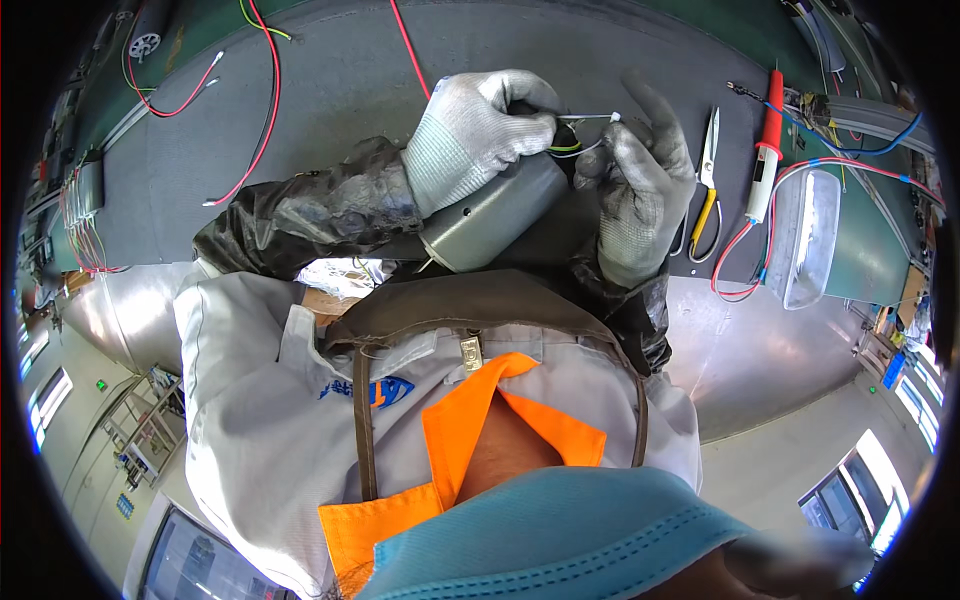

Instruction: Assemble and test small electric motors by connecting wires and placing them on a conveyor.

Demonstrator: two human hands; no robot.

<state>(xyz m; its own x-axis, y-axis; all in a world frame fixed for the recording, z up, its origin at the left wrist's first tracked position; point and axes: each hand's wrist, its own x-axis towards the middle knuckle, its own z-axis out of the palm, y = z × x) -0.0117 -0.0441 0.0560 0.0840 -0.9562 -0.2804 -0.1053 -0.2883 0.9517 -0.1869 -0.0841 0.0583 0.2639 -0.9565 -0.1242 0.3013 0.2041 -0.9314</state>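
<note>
Both my hands wear grey-white gloves. My left hand [470, 140] is closed above a grey metal cylinder [500, 218], its thumb and forefinger pinching one end of a thin white cable tie [585, 117]. The tie's small head sits by my right hand [642, 185], whose thumb and a finger are closed on the tie while another finger points up and away. Beneath the tie, a green-yellow wire and a pale wire come out at the cylinder's upper right end. The cylinder lies tilted at the bench's near edge, partly behind my left hand.
Right of my hands lie yellow-handled scissors [706, 190], a red-and-white probe [766, 145] with red and blue leads, and a shiny oblong tray [806, 240]. Red wires [275, 90] cross the dark bench mat [330, 60] on the left. Another cylinder [90, 185] with wires stands far left.
</note>
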